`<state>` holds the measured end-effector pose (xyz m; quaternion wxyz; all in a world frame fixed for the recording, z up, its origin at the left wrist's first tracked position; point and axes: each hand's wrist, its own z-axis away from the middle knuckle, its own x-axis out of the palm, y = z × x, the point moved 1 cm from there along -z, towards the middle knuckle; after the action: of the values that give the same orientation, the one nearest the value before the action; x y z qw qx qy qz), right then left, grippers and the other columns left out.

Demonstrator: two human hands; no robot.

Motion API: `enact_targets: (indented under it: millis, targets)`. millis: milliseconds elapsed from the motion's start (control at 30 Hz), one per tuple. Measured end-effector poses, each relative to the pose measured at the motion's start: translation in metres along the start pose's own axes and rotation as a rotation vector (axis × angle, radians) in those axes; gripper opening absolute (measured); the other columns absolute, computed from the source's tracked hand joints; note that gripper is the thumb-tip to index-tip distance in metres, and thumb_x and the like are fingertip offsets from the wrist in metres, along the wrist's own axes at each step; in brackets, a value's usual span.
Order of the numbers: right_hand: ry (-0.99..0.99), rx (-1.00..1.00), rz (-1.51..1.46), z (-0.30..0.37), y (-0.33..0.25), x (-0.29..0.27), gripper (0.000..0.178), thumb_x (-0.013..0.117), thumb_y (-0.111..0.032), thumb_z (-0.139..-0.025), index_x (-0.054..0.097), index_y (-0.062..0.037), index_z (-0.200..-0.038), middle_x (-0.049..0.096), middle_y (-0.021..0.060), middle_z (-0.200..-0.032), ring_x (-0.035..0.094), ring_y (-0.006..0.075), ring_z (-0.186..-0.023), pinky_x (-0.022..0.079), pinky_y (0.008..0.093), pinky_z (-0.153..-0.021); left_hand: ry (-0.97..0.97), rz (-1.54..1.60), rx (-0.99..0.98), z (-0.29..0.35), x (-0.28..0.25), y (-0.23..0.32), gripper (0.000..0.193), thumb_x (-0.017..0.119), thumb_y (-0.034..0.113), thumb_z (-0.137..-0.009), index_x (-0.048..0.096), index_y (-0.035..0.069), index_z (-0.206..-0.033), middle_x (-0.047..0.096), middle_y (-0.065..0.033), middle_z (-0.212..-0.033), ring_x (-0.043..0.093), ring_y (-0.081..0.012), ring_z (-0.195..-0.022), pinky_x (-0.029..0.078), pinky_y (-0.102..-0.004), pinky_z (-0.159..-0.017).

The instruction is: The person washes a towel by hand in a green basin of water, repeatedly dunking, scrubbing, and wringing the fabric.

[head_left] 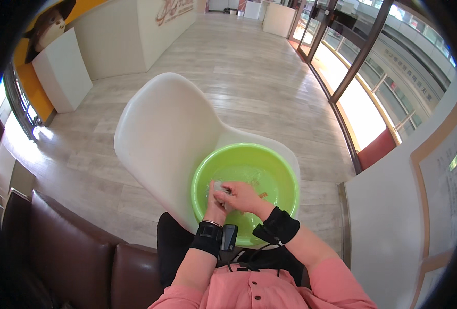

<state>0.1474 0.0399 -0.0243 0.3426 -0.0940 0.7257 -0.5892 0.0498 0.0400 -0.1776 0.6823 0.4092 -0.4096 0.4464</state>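
A bright green plastic basin (285,172) holds some clear water and sits on the seat of a white chair (161,121). Both of my hands meet over the left part of the basin. My left hand (216,210) is closed round a small whitish thing (218,186), whose kind I cannot make out. From the right, my right hand (244,196) reaches across with its fingers bent and pressed onto the same thing. A small orange-brown piece (263,195) shows in the basin beside my right hand. My palms and part of the whitish thing are hidden.
A brown leather sofa (73,232) stands at the lower left. Wood-look floor (249,77) spreads beyond the chair. Glass doors (336,56) line the right, and a white panel (378,216) stands close on that side. A white counter (115,41) is at the far left.
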Motion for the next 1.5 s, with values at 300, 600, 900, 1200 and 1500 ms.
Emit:
enact_targets:
  millis: [300, 600, 900, 1200, 1500]
  targets:
    - [0.138, -0.146, -0.105, 0.011, 0.016, 0.013, 0.022, 0.058, -0.029, -0.080, 0.060, -0.0079, -0.087, 0.061, 0.0089, -0.076, 0.058, 0.0250, -0.068, 0.046, 0.0327, -0.062, -0.037, -0.146, 0.071, 0.032, 0.035, -0.006, 0.043, 0.037, 0.042, -0.091, 0.052, 0.005, -0.107, 0.058, -0.0095, -0.100, 0.057, -0.0177, -0.092, 0.048, -0.0294, -0.079]
    - [0.183, -0.114, 0.050, 0.016, 0.035, 0.013, 0.020, 0.056, -0.026, -0.080, 0.062, -0.0106, -0.091, 0.063, 0.0082, -0.082, 0.059, 0.0263, -0.073, 0.047, 0.0344, -0.064, 0.045, -0.404, 0.171, 0.041, 0.053, -0.014, 0.040, 0.035, 0.039, -0.092, 0.050, 0.006, -0.110, 0.059, -0.0105, -0.100, 0.057, -0.0172, -0.089, 0.047, -0.0307, -0.078]
    - [0.237, -0.015, 0.768, -0.001, 0.031, -0.043, 0.021, 0.052, -0.024, -0.079, 0.062, -0.0111, -0.091, 0.063, 0.0099, -0.086, 0.060, 0.0282, -0.078, 0.047, 0.0390, -0.066, 0.133, -0.504, 0.164, 0.043, 0.083, -0.009, 0.039, 0.040, 0.026, -0.088, 0.034, 0.012, -0.124, 0.054, -0.0103, -0.106, 0.057, -0.0204, -0.091, 0.045, -0.0418, -0.078]
    - [0.471, 0.371, 0.852, -0.003, 0.112, -0.072, 0.022, 0.049, -0.017, -0.081, 0.056, -0.0072, -0.099, 0.058, 0.0188, -0.093, 0.056, 0.0367, -0.085, 0.044, 0.0466, -0.076, 0.306, -0.814, 0.078, 0.064, 0.106, 0.013, 0.060, 0.045, 0.013, -0.084, 0.019, 0.018, -0.138, 0.050, -0.0101, -0.113, 0.056, -0.0237, -0.092, 0.043, -0.0528, -0.079]
    - [0.157, 0.593, 0.824, -0.012, 0.078, -0.050, 0.031, 0.048, -0.022, -0.084, 0.052, -0.0040, -0.110, 0.057, 0.0159, -0.106, 0.053, 0.0320, -0.099, 0.043, 0.0411, -0.084, 0.068, -1.108, 0.269, 0.003, 0.012, -0.005, 0.036, 0.044, 0.014, -0.088, 0.035, 0.008, -0.123, 0.049, -0.0127, -0.114, 0.052, -0.0249, -0.098, 0.042, -0.0405, -0.084]
